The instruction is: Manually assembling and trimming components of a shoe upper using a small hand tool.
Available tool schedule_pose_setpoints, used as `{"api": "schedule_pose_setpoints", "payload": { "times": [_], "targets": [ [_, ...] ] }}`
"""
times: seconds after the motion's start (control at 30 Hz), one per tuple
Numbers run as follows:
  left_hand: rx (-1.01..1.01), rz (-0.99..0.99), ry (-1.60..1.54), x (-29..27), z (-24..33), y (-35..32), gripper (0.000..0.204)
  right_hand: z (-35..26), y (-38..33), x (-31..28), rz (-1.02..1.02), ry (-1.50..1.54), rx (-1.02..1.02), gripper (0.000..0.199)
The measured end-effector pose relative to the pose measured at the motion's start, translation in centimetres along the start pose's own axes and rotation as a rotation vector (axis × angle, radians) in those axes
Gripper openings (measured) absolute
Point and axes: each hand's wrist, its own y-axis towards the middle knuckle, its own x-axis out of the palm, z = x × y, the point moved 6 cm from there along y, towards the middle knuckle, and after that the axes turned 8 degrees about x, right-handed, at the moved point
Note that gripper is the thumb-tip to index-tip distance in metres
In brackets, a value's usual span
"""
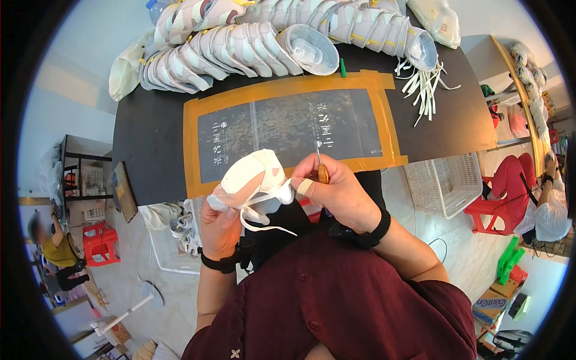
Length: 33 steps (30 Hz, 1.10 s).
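Note:
A cream shoe upper point(251, 174) with pinkish panels is held up in front of me at the table's near edge. My left hand point(219, 231) grips it from below and the left, fingers partly hidden behind it. A thin cream strip point(268, 228) dangles from its underside. Closed around a small hook-like tool point(323, 173) with a wooden handle and thin metal shaft, my right hand point(348, 201) has the tip pointing away from me. Its thumb and index finger also pinch the right edge of the upper. A beige bandage or tape wraps the right thumb.
Nested rows of shoe uppers point(240, 55) line the table's far side, with a bundle of cream strips point(427, 90) at right. Clear sheeting point(282, 135) is taped to the tabletop. White crates point(445, 183) flank me below. People sit at far left point(60, 246) and right point(552, 213).

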Motion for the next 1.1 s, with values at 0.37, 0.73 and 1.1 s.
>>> {"api": "schedule_pose_setpoints", "payload": {
  "times": [0.37,0.73,1.1],
  "targets": [
    [0.005,-0.066,-0.032,-0.5,-0.2,0.7,0.053,0.7,0.0,-0.3,0.019,-0.018,0.057,0.004],
    [-0.007,-0.002,-0.086,-0.2,-0.1,1.1,0.056,0.6,0.8,-0.4,0.062,-0.025,0.031,0.008],
    [-0.194,-0.198,0.808,6.1,7.1,4.0,0.016,-4.4,-0.1,2.9,-0.004,-0.646,-0.118,0.018]
  ]
}}
